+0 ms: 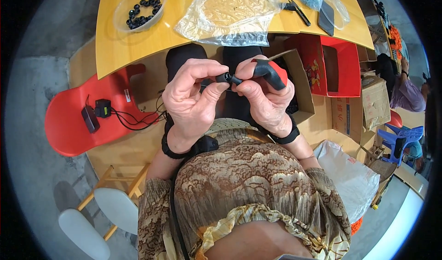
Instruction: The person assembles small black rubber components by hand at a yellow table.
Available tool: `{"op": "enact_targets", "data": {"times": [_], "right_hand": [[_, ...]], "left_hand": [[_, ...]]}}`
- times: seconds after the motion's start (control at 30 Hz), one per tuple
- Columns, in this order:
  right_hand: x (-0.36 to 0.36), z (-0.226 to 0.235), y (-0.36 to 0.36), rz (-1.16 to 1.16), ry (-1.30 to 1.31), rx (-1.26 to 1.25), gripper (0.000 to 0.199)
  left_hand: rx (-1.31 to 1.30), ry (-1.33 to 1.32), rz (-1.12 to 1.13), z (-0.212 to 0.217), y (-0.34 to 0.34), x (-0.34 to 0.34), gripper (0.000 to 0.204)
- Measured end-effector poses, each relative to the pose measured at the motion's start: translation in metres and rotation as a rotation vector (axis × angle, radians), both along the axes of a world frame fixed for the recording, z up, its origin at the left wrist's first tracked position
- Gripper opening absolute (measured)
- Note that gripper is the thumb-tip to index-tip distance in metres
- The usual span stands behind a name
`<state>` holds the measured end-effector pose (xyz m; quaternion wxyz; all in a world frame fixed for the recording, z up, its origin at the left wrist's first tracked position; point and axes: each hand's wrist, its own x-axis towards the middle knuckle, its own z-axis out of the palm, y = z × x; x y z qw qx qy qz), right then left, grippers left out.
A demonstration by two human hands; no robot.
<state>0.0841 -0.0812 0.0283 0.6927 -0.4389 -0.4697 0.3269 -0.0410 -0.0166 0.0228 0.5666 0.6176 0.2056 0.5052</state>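
Above my lap, my left hand (193, 94) pinches a small black cylindrical part (222, 78) with a hollow end between thumb and fingers. Facing it, my right hand (269, 99) grips another small black piece (236, 80) between thumb and index finger. The two pieces meet or nearly meet; whether they are joined I cannot tell. A curved black-and-red thing (271, 73) lies across the fingers of my right hand; its kind is unclear. On the table, a clear round tub (120, 17) holds several small black parts (142, 12).
The yellow table (103, 46) carries a clear plastic bag (198, 23), a dark pen-like tool (300, 12) and a dark flat piece (326, 18). Below are a red box (347, 71) and cardboard boxes (375, 102). A red chair (64, 122) with cables stands left; another person (407, 94) is far right.
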Motion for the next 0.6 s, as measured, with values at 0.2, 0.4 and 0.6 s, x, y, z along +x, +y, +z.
{"op": "enact_targets", "data": {"times": [0.2,0.4,0.6], "right_hand": [[0.004,0.001,0.001,-0.069,-0.185,0.033,0.014],[0.007,0.007,0.001,-0.137,-0.362,0.028,0.016],[0.007,0.017,-0.001,-0.116,-0.347,-0.1,0.014]], "left_hand": [[0.121,0.018,0.055,-0.001,0.001,0.003,0.019],[0.24,0.094,0.139,0.0,0.002,0.004,0.019],[0.248,0.159,0.16,0.005,0.001,0.003,0.02]]}}
